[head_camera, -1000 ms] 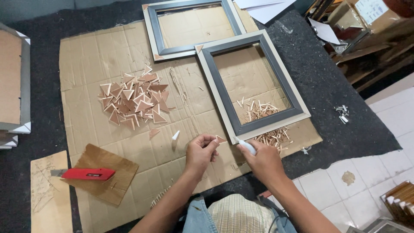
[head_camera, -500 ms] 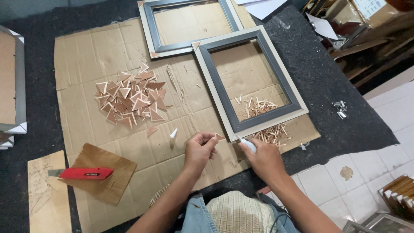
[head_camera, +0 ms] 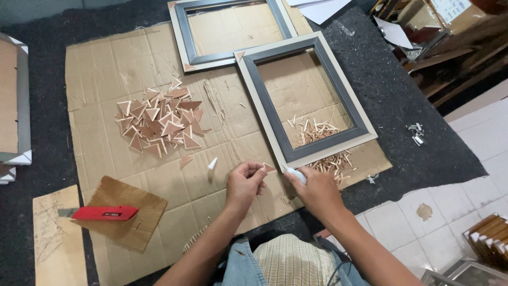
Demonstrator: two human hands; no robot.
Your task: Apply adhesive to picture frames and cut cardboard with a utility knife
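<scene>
Your left hand [head_camera: 244,182] pinches one small triangular wood piece [head_camera: 269,168] between thumb and fingertips, held just above the cardboard sheet [head_camera: 106,79], close to the near-left corner of the nearer frame [head_camera: 306,103]. Your right hand [head_camera: 317,191] is closed around a small white object [head_camera: 296,175] — only its tip shows past the fingers, pointing at the triangle, so what it is cannot be told. The two hands are near each other, almost touching at the triangle.

Frames: two, both grey with pale outer edges, lying flat on the cardboard. The nearer frame is rotated slightly; inside its opening, at the near end, lies a heap of thin pale wood slivers [head_camera: 316,131], too many to count. More slivers [head_camera: 333,161] spill outside its near edge, just beside your right hand. The farther frame [head_camera: 233,32] has bare cardboard inside its opening, and triangles are fitted at two of its visible corners.

Loose pieces: a pile of triangular wood pieces [head_camera: 159,124] sits on the left half of the cardboard — several dozen, overlapping, exact count not readable. One stray triangle [head_camera: 185,161] and one white chip [head_camera: 212,163] lie between the pile and your left hand.

Further left, one red utility knife [head_camera: 105,213] rests on a brown board [head_camera: 127,204]. A few small metal bits [head_camera: 416,133] lie on the dark bench [head_camera: 402,95] to the right.
</scene>
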